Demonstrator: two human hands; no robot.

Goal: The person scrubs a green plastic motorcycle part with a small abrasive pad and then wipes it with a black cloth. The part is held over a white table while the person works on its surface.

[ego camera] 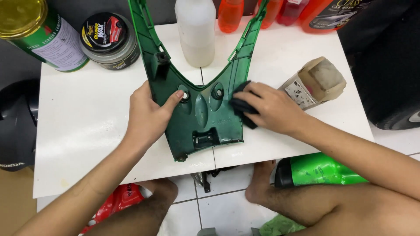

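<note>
A green plastic panel, Y-shaped with two arms running up to 11 and 1 o'clock, is laid flat on the white surface, its inner face with ribs and screw bosses turned upward. It lies at the centre of the surface, with its lower end close to the near edge at 6 o'clock.

The left hand is placed on the panel's left edge at 9 o'clock. Its grip is partly closed: the fingers are wrapped over the edge and the thumb is pressed flat beside a screw hole. The panel appears to be pinned this way so that it does not slide under rubbing pressure.

The right hand is closed on a dark cloth, which is pressed against the panel's right edge at 3 o'clock. The cloth is bunched under the fingertips, apparently to concentrate contact on a small area.

Supplies are ranged along the far edge, within reach yet apart from the panel: a round tin at 10 o'clock, a green can beside it, a white bottle at 12 o'clock and orange bottles beyond. A wrapped block lies just right of the right hand.
</note>
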